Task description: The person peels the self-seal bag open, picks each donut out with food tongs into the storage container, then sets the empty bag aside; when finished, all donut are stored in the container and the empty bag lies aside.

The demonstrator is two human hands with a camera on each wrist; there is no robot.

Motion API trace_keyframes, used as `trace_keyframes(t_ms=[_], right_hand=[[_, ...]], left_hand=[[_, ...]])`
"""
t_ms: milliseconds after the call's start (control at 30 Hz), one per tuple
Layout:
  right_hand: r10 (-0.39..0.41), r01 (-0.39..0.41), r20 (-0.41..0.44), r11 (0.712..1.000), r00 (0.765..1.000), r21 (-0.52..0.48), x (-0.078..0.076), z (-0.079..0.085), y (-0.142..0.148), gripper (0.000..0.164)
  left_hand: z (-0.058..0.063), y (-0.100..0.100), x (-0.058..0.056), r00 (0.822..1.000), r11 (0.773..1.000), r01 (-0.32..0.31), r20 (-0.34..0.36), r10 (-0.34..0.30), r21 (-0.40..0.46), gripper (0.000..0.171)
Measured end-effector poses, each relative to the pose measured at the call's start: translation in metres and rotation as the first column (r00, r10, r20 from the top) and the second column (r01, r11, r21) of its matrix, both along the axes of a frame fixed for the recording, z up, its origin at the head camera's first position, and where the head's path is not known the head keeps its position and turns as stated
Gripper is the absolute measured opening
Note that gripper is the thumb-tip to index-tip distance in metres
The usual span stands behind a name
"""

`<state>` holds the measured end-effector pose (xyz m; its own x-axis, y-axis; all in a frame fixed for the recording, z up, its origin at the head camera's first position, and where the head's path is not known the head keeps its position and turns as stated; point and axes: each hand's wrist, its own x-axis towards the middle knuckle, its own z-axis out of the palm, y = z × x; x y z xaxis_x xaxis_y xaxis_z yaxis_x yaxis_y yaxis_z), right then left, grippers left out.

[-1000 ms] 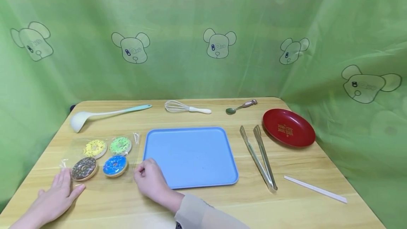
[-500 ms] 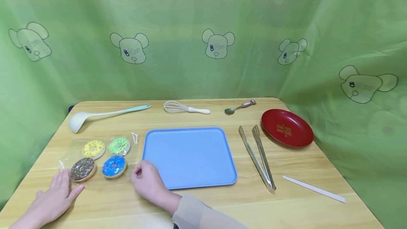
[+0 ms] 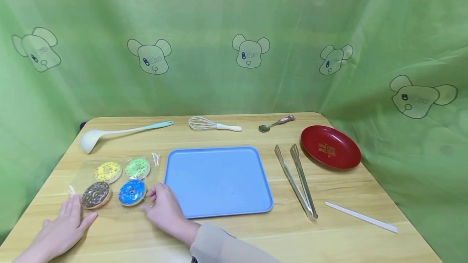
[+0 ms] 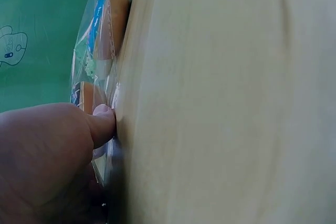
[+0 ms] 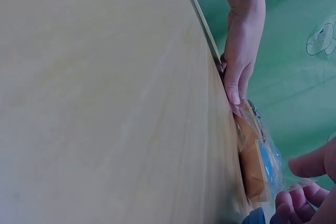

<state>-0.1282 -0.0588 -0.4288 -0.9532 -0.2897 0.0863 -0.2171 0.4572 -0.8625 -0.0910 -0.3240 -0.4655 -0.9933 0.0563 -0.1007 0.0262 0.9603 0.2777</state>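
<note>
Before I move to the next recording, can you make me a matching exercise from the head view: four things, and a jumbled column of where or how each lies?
Things:
1. brown doughnut
2. green doughnut
3. tongs
4. whisk

Places and states:
A. between the ladle and the small spoon, at the far side
B. in the clear bag, front left
C. spread in a V, right of the blue tray
D. in the clear bag, back right

Pairs: 1-B, 2-D, 3-C, 4-A.
</note>
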Motion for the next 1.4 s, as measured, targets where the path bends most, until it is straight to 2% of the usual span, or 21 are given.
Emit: trace_keyframes(t_ms=[267,767,967,1167,1267,1400], right_hand=[[-0.047,0.048,0.025,0.999,0.999,-0.021,-0.006,-0.003,-0.002,0.019],[-0.100,0.114,0.141,0.989,0.985,-0.096,-0.013,-0.005,0.008,0.014],[-0.123,0.147,0.165,0.979,0.979,-0.143,-0.013,-0.005,0.011,0.013],[-0.156,0.203,0.220,0.956,0.963,-0.212,-0.013,-0.005,0.015,0.011],[-0.143,0.204,0.246,0.948,0.959,-0.246,-0.015,-0.003,0.019,0.010],[-0.103,0.165,0.260,0.959,0.960,-0.230,-0.019,0.002,0.022,0.010]], left_hand=[[0.000,0.001,-0.001,1.000,1.000,0.000,-0.005,0.000,0.002,0.085],[-0.002,0.004,-0.003,1.000,1.000,-0.001,0.002,0.001,-0.005,0.087],[-0.002,0.004,-0.003,1.000,1.000,0.000,-0.002,0.000,-0.005,0.087],[-0.001,0.005,-0.004,1.000,1.000,-0.002,0.006,0.002,-0.006,0.087],[-0.002,0.004,-0.003,1.000,1.000,-0.002,0.009,0.002,-0.007,0.087],[-0.001,0.002,-0.002,1.000,1.000,-0.008,0.021,0.008,-0.010,0.087]])
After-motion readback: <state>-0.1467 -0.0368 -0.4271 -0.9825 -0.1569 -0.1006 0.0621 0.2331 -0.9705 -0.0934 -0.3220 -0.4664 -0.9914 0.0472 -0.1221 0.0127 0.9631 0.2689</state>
